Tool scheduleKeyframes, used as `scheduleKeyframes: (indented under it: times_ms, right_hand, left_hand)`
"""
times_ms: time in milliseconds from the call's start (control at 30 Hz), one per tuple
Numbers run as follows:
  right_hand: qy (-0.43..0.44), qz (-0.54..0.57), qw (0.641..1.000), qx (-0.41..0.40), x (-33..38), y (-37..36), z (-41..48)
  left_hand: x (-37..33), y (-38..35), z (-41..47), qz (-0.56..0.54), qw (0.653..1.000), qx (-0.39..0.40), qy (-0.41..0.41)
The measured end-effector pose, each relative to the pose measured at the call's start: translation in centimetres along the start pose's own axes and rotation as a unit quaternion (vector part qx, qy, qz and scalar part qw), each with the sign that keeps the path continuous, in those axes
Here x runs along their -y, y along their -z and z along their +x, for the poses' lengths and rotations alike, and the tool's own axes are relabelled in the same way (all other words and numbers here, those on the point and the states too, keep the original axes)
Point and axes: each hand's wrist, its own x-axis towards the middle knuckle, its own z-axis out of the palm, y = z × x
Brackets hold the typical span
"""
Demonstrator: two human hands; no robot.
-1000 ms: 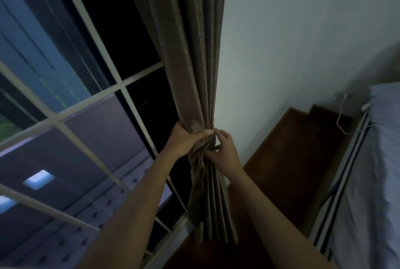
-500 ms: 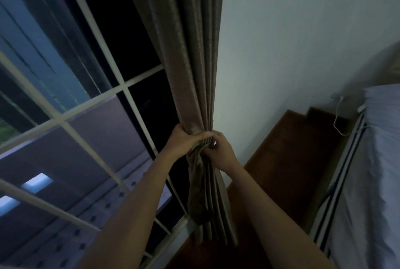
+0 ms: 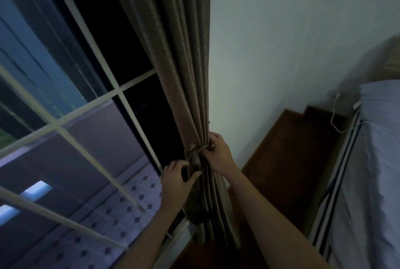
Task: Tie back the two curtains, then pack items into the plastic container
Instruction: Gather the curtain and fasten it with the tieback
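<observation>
Quick status from my end, working outward from the camera. Both hands were on the job. My left hand (image 3: 179, 178) had thumb and curled fingers pinching the loose fold (image 3: 198, 203) that hung just under the tie band (image 3: 194, 152). My right hand (image 3: 218, 154) was curled round that band on the wall side of the curtain (image 3: 184, 52).

The curtain itself was bunched into tight pleats and sat right up against the wall (image 3: 281, 52), with the band wrapped around it about level with my hands. So I'd call this one gathered and cinched, but not let go of. I couldn't tell from the feed whether the band was actually fastened or hooked to anything.

Further out there was the white window frame (image 3: 121, 93) on the left, and dark wood floor (image 3: 281, 149) and the edge of a bed (image 3: 378, 160) with a cable (image 3: 334, 117) beside it on the right.

What's left, by my reckoning: finish this tie, then the other curtain. That one was out of shot, so its state is unknown. The plastic container and its items weren't in view either, so packing looked untouched.
</observation>
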Motion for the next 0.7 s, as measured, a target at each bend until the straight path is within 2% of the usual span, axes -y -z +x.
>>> scheduleKeyframes:
  times_ms: [67,133,200,267,333,433,500,600,700]
  right_hand:
    - [0.002,-0.002,1.000,0.015,-0.1,0.5,0.1]
    - [0.005,-0.002,0.999,0.041,-0.4,1.1,0.3]
    - [0.020,-0.012,0.998,0.063,-0.5,1.5,0.5]
    - [0.025,-0.032,0.997,0.064,-0.5,1.5,0.6]
    - [0.011,-0.029,0.998,0.045,-0.6,1.3,0.6]
    - [0.005,0.013,0.999,0.035,-1.0,1.3,0.3]
    - [0.002,0.023,0.999,0.047,-1.3,1.6,0.3]
    - [-0.024,0.033,0.997,0.072,-1.4,2.9,0.6]
    - [-0.039,0.053,0.993,0.094,-1.9,4.5,1.0]
  left_hand:
    - [0.1,0.8,0.3,0.046,0.998,-0.020,-0.034]
    - [-0.2,2.3,0.9,0.088,0.990,-0.083,-0.069]
    - [-0.9,3.9,2.1,0.089,0.981,-0.152,-0.083]
    - [-2.1,4.7,3.8,0.064,0.979,-0.179,-0.076]
    - [-3.2,4.1,5.2,0.026,0.984,-0.170,-0.038]
    - [-4.1,2.9,6.0,-0.096,0.977,-0.169,0.086]
    - [-4.5,2.3,6.1,-0.112,0.976,-0.139,0.123]
    - [-5.1,1.7,6.0,-0.143,0.986,-0.044,0.069]
    - [-4.8,1.9,6.4,-0.203,0.975,0.088,0.036]
